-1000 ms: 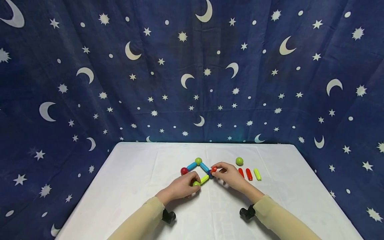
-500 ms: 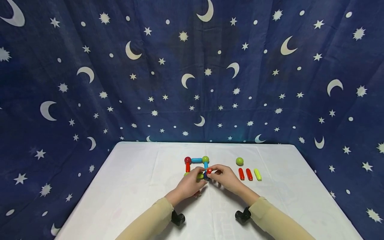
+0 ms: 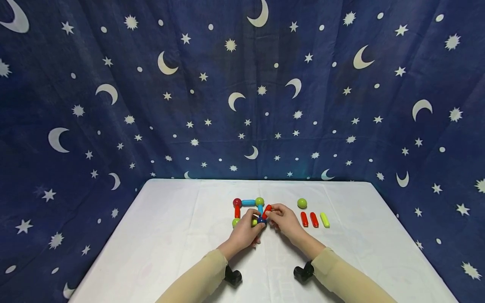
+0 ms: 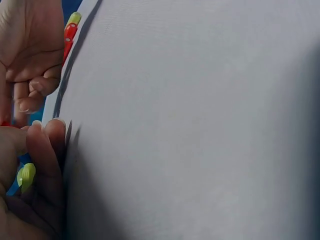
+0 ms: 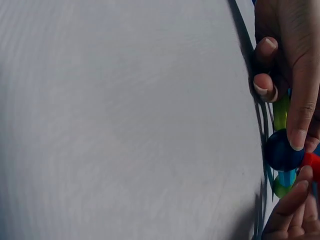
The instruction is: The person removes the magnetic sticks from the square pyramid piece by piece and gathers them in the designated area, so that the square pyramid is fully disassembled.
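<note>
My left hand [image 3: 244, 231] grips the dark blue ball [image 3: 262, 220] at the near right corner of a square of rods and balls; in the right wrist view its thumb presses on that blue ball [image 5: 283, 150]. My right hand [image 3: 286, 223] pinches a red rod [image 3: 267, 209], which stands tilted with its lower end at the ball. The square also has a red ball [image 3: 237, 202], a light blue rod [image 3: 248, 203], a green ball [image 3: 259, 201], another red rod [image 3: 237, 211] and a second green ball [image 3: 235, 222]. My left fingers partly cover a yellow-green rod [image 3: 254, 222].
Right of my hands lie two red rods [image 3: 304, 219] and a yellow rod [image 3: 324, 220], with a loose green ball [image 3: 302, 203] behind them. A white cloth [image 3: 182, 235] covers the table. A dark blue curtain [image 3: 212, 113] with moons and stars hangs behind it.
The square has turned and shifted so its sides run straight. My left hand has moved right, from the near green ball to the blue ball. The red rod in my right hand now points upward.
</note>
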`<action>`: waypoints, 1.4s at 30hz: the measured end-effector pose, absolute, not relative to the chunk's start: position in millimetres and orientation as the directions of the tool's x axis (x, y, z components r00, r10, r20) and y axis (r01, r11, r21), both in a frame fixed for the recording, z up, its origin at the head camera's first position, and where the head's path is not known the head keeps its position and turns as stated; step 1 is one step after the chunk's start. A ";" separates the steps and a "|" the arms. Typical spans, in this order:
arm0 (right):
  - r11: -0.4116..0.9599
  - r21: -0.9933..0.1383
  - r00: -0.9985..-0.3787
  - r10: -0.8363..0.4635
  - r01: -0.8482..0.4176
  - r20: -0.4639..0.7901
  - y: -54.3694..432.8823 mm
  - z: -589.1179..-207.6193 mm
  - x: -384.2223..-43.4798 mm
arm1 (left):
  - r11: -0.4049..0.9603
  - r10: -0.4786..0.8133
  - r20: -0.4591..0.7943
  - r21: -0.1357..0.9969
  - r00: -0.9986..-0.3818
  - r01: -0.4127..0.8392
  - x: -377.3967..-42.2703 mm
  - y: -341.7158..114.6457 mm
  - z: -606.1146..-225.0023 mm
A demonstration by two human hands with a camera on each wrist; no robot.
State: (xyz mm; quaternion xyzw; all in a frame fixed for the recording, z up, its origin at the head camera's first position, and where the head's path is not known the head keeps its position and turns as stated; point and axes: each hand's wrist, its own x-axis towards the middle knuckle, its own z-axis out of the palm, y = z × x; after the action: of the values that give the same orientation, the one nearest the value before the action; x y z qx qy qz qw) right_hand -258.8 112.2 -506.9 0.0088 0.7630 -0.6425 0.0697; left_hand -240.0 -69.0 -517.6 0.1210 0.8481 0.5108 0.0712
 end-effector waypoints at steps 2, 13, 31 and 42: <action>0.144 -0.981 -0.988 -0.054 0.133 -0.142 112.8 -507.2 -258.8 | 0.455 0.285 0.004 0.880 -0.959 0.139 -240.4 -68.8 -517.0; 0.067 -0.974 -0.976 -0.024 0.216 -0.218 115.2 -514.1 -262.5 | 0.490 0.304 -0.001 0.858 -0.953 0.155 -239.7 -69.9 -517.2; 0.019 -0.976 -0.974 -0.051 0.219 -0.219 117.3 -520.2 -265.9 | 0.479 0.331 -0.003 0.862 -0.944 0.165 -239.8 -71.0 -515.5; 0.022 -0.972 -0.970 -0.059 0.233 -0.234 118.7 -518.4 -264.4 | 0.485 0.328 -0.008 0.860 -0.945 0.161 -239.0 -70.8 -516.0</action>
State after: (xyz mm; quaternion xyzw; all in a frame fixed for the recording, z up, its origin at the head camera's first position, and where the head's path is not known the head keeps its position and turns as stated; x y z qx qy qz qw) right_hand -264.4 118.7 -518.4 0.0617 0.7070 -0.6967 0.1047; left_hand -239.0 -70.8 -516.0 0.1428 0.8573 0.4872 0.0856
